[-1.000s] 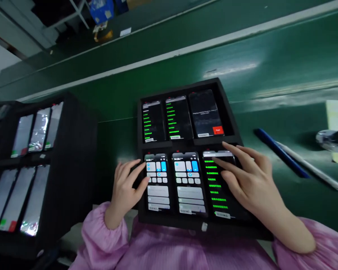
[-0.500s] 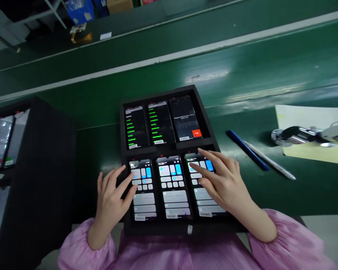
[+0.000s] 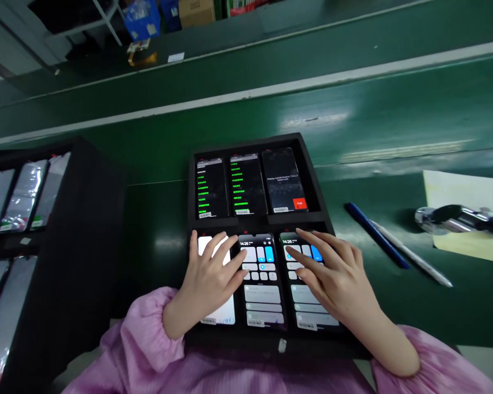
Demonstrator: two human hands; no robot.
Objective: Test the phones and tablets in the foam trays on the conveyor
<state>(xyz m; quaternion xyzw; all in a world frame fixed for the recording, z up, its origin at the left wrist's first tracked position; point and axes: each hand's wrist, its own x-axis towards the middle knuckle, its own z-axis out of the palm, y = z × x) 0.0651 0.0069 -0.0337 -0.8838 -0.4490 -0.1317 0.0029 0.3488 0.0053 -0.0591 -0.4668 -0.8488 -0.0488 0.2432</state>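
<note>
A black foam tray (image 3: 312, 219) holds two rows of smartphones. My left hand (image 3: 213, 273) spreads over the near-left phone (image 3: 225, 313), whose screen is mostly white; its fingertips reach the left edge of the near-middle phone (image 3: 262, 295). Over the near-right phone (image 3: 308, 295) lies my right hand (image 3: 337, 268), fingers apart, hiding part of its settings tiles. In the far row, a left phone (image 3: 213, 191) and a middle phone (image 3: 250, 186) display green text lines. A far-right phone (image 3: 285, 178) shows a red button. Neither hand grips anything.
Left of the tray stands a black foam stack (image 3: 90, 230) with wrapped phones in its slots. On the green bench (image 3: 160, 208), a blue pen (image 3: 376, 234) and a white pen (image 3: 413, 254) lie at right. Beyond them, a shiny metal object (image 3: 456, 219) rests on yellow paper (image 3: 472, 246).
My left hand has moved right, from the near-left phone to the edge of the near-middle one. The near-left screen has turned from settings tiles to white. My right hand stays over the near-right phone.
</note>
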